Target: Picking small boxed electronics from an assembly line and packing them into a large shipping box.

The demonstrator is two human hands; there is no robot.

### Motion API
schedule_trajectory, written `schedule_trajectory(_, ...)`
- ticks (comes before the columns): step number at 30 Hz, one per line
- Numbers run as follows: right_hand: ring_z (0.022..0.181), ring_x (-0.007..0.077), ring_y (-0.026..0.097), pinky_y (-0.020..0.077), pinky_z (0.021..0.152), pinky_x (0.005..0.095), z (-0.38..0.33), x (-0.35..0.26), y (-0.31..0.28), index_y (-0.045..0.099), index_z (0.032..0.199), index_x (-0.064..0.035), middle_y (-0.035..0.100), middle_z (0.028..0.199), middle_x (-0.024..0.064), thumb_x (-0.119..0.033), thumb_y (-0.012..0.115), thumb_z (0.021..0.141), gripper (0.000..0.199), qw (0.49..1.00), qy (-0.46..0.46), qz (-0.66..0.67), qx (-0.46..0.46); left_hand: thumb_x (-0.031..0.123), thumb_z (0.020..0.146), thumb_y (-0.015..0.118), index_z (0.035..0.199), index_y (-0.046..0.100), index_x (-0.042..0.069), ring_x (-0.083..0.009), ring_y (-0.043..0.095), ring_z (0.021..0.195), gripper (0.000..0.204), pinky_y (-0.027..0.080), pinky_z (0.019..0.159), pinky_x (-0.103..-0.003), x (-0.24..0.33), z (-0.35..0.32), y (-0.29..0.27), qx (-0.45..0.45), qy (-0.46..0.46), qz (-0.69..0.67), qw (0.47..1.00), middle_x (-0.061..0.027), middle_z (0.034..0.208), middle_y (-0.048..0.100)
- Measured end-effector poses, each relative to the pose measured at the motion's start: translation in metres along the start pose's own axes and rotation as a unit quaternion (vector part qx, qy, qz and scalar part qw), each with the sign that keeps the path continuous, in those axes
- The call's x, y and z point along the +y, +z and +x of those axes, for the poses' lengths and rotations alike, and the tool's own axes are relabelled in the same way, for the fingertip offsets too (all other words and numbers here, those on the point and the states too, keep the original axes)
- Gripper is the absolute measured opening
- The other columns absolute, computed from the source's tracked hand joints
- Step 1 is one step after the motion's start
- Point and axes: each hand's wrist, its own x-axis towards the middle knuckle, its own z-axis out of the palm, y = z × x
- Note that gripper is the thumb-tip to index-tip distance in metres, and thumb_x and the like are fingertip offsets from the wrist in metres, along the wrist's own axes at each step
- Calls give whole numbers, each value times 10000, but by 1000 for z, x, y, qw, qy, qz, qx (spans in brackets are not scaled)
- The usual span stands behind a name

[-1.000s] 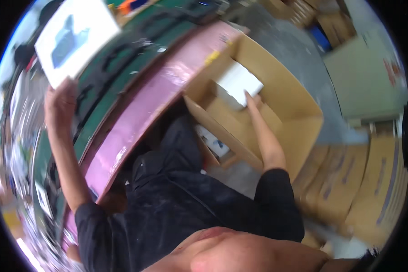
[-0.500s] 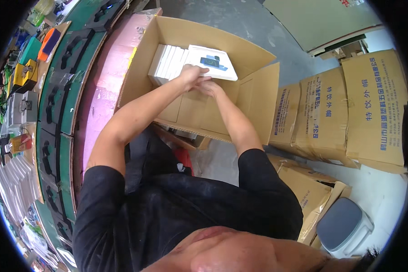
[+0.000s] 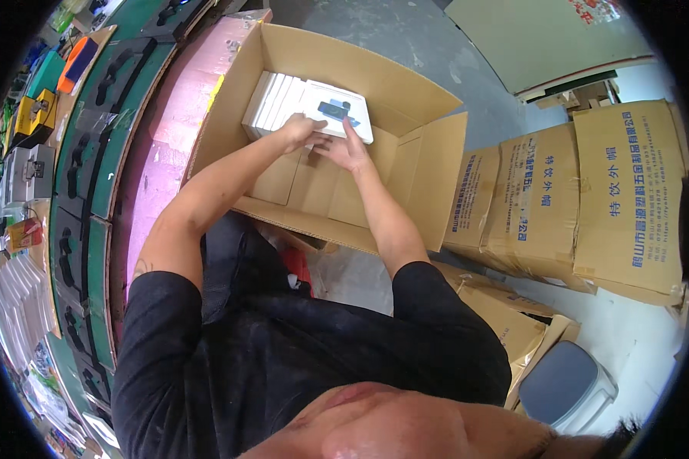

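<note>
Both my hands reach into a large open cardboard box (image 3: 429, 176) in front of me. My left hand (image 3: 298, 130) and my right hand (image 3: 346, 149) together grip a flat white product box (image 3: 337, 111) with a dark picture on its face. It tilts against a row of several similar white boxes (image 3: 272, 99) standing on edge at the carton's far left corner. The carton's bottom near me is bare.
A pink-topped work surface (image 3: 168, 138) and green moulded trays (image 3: 99, 153) run along my left, with small coloured items beyond. Sealed printed cartons (image 3: 589, 199) are stacked at right. A grey stool seat (image 3: 563, 386) is at lower right. Grey concrete floor lies behind the carton.
One second ago my left hand held a white box high over the trays at left. It came down into the carton, and both hands now hold the box against the row.
</note>
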Motion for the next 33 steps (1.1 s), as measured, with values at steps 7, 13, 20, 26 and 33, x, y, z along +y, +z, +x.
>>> schedule_trajectory(7, 1425, 422, 253, 118, 1156, 660, -3, -1, 16, 322, 1493, -116, 321, 1515, 192, -343, 635, 877, 726, 991, -68, 12, 115, 384, 853, 690, 1336, 567, 89, -356, 503, 1294, 579, 437, 1040, -480, 7, -37, -13, -100, 105, 843, 518, -244, 1413, 495)
schedule_trajectory(13, 1467, 422, 120, 91, 1161, 664, 2, 1, 21, 297, 1502, -135, 199, 1573, 188, -343, 647, 863, 758, 993, -67, 2, 97, 456, 882, 653, 1583, 168, 195, -389, 125, 1500, 892, 192, 1206, -477, -8, -52, -17, -146, 107, 922, 341, -182, 1625, 155)
schedule_trajectory(20, 1445, 438, 185, 139, 1157, 664, -6, -5, 38, 293, 1492, -109, 220, 1551, 230, -346, 656, 861, 766, 987, -47, -13, 151, 410, 864, 658, 1587, 167, 238, -394, 105, 1502, 891, 248, 1191, -465, -10, -43, -26, -153, 107, 920, 344, -151, 1645, 80)
schedule_trajectory(26, 1244, 340, 515, 342, 1123, 565, -46, -46, 50, 476, 1290, -69, 559, 1287, 137, -24, 616, 765, 545, 959, -179, -57, 211, 280, 965, 486, 1589, 164, 240, -376, 116, 1507, 703, 292, 1167, -458, -11, -47, -35, -149, 106, 927, 328, -122, 1656, 30)
schedule_trajectory(33, 959, 302, 710, 617, 783, 470, -50, -83, 25, 572, 1190, 60, 679, 1072, 179, -40, 681, 760, 455, 783, -16, -522, 337, 252, 960, 472, 1583, 192, 239, -379, 92, 1510, 683, 287, 1176, -451, -10, -52, -38, -156, 102, 918, 349, -124, 1655, 17)
